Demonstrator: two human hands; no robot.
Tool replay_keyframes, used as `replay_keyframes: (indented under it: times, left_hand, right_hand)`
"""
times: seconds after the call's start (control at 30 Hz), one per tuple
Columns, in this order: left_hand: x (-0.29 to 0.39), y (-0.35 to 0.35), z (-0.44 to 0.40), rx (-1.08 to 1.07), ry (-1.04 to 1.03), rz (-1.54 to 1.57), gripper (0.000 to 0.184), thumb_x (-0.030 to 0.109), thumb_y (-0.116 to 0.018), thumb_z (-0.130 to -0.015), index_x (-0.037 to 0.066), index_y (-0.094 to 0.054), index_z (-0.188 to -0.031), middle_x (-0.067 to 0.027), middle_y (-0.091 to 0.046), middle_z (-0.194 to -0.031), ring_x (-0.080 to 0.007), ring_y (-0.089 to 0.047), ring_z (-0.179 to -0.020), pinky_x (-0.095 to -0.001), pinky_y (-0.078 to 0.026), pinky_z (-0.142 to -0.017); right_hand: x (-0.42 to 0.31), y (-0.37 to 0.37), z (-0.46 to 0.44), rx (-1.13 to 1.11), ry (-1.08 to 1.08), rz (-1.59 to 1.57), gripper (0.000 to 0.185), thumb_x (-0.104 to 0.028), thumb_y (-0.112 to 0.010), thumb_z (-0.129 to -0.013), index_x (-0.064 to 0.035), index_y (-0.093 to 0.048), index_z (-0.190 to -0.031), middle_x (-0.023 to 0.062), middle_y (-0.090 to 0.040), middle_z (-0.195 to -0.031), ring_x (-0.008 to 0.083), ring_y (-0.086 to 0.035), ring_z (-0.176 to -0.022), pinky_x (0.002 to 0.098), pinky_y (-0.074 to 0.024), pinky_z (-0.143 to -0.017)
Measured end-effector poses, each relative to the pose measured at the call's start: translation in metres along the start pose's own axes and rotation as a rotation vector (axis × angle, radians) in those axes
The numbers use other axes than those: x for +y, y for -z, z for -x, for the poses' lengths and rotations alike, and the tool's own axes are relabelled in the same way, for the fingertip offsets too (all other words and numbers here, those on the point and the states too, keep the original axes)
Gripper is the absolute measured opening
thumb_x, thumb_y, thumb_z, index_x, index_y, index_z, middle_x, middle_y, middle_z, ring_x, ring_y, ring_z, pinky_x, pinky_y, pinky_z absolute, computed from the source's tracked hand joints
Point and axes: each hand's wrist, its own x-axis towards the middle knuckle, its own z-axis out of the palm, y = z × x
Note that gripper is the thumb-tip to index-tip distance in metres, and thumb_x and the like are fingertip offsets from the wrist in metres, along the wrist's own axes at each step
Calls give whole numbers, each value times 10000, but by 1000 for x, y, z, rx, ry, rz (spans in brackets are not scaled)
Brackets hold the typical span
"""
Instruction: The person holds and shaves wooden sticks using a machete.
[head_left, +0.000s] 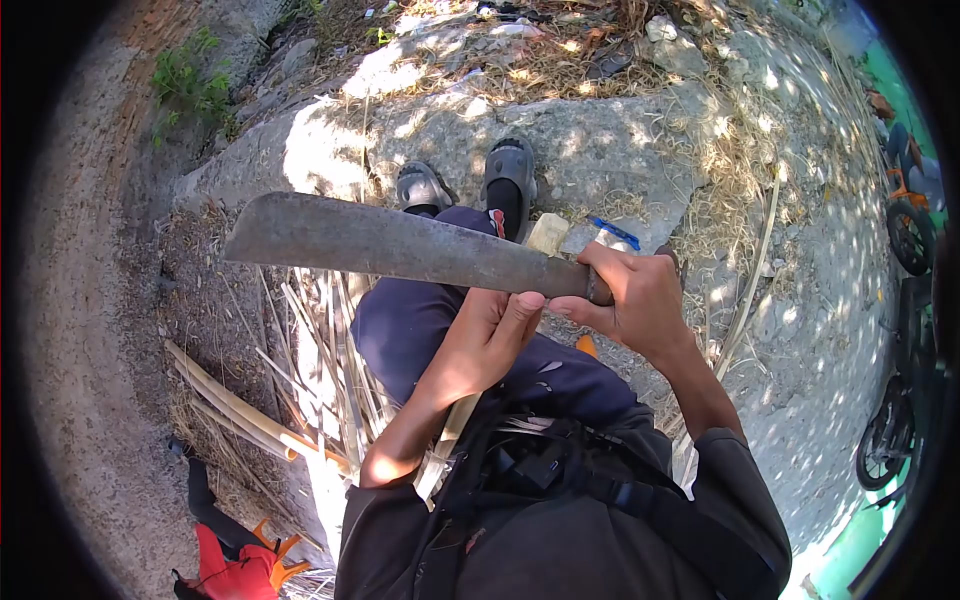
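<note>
A long, wide machete [400, 240] with a dull grey blade lies across the view above my lap, its broad tip to the left. My right hand [635, 300] is closed round its handle end, with the thumb along the lower edge. My left hand [490, 335] is under the blade near the handle, its thumb tip against the lower edge and close to my right thumb. The other left fingers are partly hidden behind the blade. A pale piece of wood [547, 233] and a blue object [614, 233] show just beyond the blade.
My shoes [510, 165] rest on the concrete ground. Split strips [340, 350] lie at my left, with curved bamboo-like pieces [240, 405] farther left. A person in red [235, 565] is at the lower left. Motorcycles [890, 430] stand at the far right.
</note>
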Motion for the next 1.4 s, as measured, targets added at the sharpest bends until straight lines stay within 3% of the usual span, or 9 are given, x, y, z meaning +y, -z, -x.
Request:
replay_keyframes:
  times: [0.4,0.6,0.67,0.77,0.97,1.03,1.07,1.13,1.4]
  left_hand:
    - [1,9,-6,59,3,-210,646,442,-400,-1160,57,-504,-652,59,-422,-562,-59,-365,-531,-274,-284,-500]
    - [-6,9,-5,45,-22,-188,416,369,-416,-1167,43,-550,-946,62,-423,-633,-61,-383,-527,-270,-302,-490]
    - [6,7,2,-25,89,-98,306,330,-430,-1166,42,-521,-1116,56,-430,-678,-52,-405,-542,-254,-323,-482]
    - [2,3,9,-41,97,94,293,306,-427,-1166,33,-531,-1173,46,-445,-686,-41,-405,-538,-236,-331,-475]
    - [-12,5,9,-17,62,-106,296,299,-413,-1170,28,-516,-1113,27,-479,-745,-38,-402,-530,-230,-339,-478]
    - [-5,6,9,-49,105,-107,296,301,-415,-1170,30,-510,-1096,24,-477,-753,-40,-400,-538,-230,-342,-483]
    - [-1,6,9,-79,148,-108,299,303,-418,-1169,31,-503,-1079,22,-475,-761,-43,-398,-547,-230,-346,-488]
    - [3,4,9,-83,168,-90,298,303,-417,-1169,32,-503,-1078,22,-467,-749,-46,-392,-545,-230,-344,-489]
    - [3,-3,4,-46,169,-61,307,320,-416,-1169,42,-500,-1069,31,-421,-704,-56,-361,-527,-240,-339,-483]
  right_hand:
    - [9,-10,-10,106,74,174,654,-702,-780,-783,-68,-687,-916,78,-652,-678,286,-668,-563,382,-503,-511]
    - [9,-9,-11,86,49,159,635,-710,-760,-806,-89,-684,-915,66,-662,-687,270,-674,-574,381,-503,-512]
    - [10,-7,-11,83,41,139,634,-729,-739,-824,-106,-690,-928,56,-672,-697,256,-681,-579,377,-506,-510]
    - [8,-2,-9,58,-12,68,606,-646,-808,-799,-69,-682,-937,90,-652,-677,299,-667,-575,397,-502,-531]
    - [8,-3,-8,21,1,1,562,-566,-868,-774,-68,-677,-952,94,-659,-685,303,-665,-572,397,-503,-536]
    - [6,-3,-8,36,31,-42,409,-363,-891,-764,-74,-655,-930,94,-657,-684,309,-679,-600,403,-505,-554]
    - [9,-3,-7,35,30,-43,409,-363,-891,-764,-74,-655,-930,94,-657,-684,309,-679,-600,403,-505,-554]
    - [20,-5,-6,-14,37,37,319,-194,-857,-715,-84,-625,-904,96,-664,-702,316,-690,-636,412,-506,-575]
    - [22,-14,-7,63,-1,-49,298,-138,-821,-676,-94,-626,-896,99,-670,-726,335,-682,-646,417,-508,-578]
